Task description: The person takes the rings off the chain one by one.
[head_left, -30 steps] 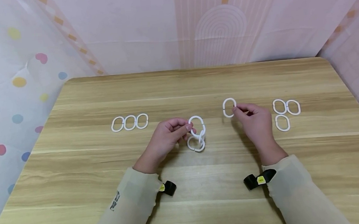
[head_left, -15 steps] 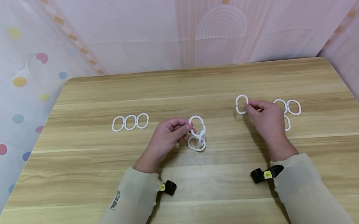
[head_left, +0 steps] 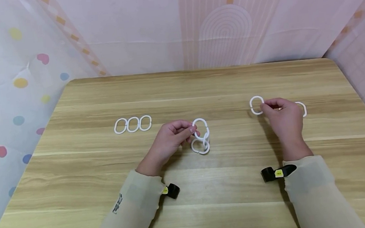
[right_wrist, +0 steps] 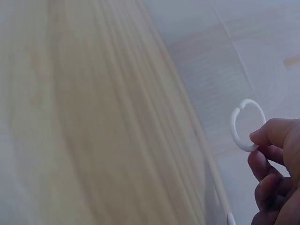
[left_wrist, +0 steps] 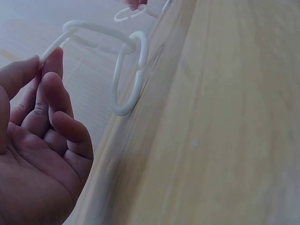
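Observation:
My left hand (head_left: pixel 171 140) pinches a white plastic oval chain link (head_left: pixel 199 119) between thumb and fingertips, above the table. From it hangs at least one more white link (left_wrist: pixel 115 86), hooked through the held one; in the head view they overlap, so I cannot tell exactly how many. Over to the right, my right hand (head_left: pixel 284 120) pinches a single white link (head_left: pixel 256 96) by its edge, raised off the wood. That link has a small gap in its side, visible in the right wrist view. Beyond the right hand a loose link (head_left: pixel 304 108) lies partly hidden.
Three white links (head_left: pixel 133 118) lie side by side in a row on the left of the wooden table (head_left: pixel 181 92). Printed cloth (head_left: pixel 147 31) hangs behind the table's far edge. Each wrist wears a black camera (head_left: pixel 173 191) near the sleeve.
My right hand has moved right with its single link and now covers most of the loose links on that side. The left hand and its joined links have stayed in place.

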{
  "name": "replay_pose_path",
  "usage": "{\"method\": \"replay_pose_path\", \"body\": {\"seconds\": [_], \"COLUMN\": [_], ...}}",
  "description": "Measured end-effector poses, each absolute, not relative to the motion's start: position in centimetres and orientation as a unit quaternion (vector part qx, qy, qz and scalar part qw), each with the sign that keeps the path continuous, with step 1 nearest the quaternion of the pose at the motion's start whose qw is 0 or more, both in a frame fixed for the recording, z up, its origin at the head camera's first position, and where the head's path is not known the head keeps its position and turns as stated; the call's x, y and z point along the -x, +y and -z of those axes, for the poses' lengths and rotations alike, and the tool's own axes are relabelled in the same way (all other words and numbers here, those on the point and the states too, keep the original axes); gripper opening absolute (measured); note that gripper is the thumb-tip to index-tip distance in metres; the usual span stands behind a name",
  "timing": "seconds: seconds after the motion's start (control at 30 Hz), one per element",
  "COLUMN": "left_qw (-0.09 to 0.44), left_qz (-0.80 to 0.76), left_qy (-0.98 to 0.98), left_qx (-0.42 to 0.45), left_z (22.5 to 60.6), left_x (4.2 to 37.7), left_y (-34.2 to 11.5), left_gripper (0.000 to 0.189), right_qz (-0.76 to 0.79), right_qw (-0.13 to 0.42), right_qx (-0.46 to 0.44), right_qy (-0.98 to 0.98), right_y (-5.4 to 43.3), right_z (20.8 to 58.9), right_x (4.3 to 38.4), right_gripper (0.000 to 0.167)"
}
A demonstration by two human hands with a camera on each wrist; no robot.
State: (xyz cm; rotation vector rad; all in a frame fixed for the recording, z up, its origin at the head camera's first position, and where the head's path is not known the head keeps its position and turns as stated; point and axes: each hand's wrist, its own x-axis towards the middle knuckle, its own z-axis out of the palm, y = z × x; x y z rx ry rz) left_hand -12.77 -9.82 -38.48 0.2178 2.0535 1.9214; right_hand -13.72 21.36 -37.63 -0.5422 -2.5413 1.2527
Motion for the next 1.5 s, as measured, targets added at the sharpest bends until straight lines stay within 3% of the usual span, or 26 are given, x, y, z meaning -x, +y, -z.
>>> {"method": "replay_pose_path", "body": {"seconds": [0.23, 0.63, 1.5], "left_qw": [0.16, 0.159, 0.167], "left_qz": [-0.671, -0.671, -0.667], "left_qy": [0.72, 0.72, 0.722], "left_qx": [-0.078, -0.08, -0.079], "left_z": [38.4, 38.1, 38.2], "left_x": [12.8, 12.6, 12.4], "left_y": [-9.7, -9.7, -9.7], "left_gripper": [0.01, 0.01, 0.015], "right_qz": [-0.395, -0.355, -0.342], "right_qw": [0.08, 0.048, 0.035], "right_qx": [0.205, 0.197, 0.208], "right_qy": [-0.892, -0.913, -0.916], "right_y": [22.7, 24.1, 26.5], "right_z": [37.7, 37.7, 38.0], "right_x": [14.0, 13.9, 13.7], "right_gripper": [0.031, 0.033, 0.033]}}
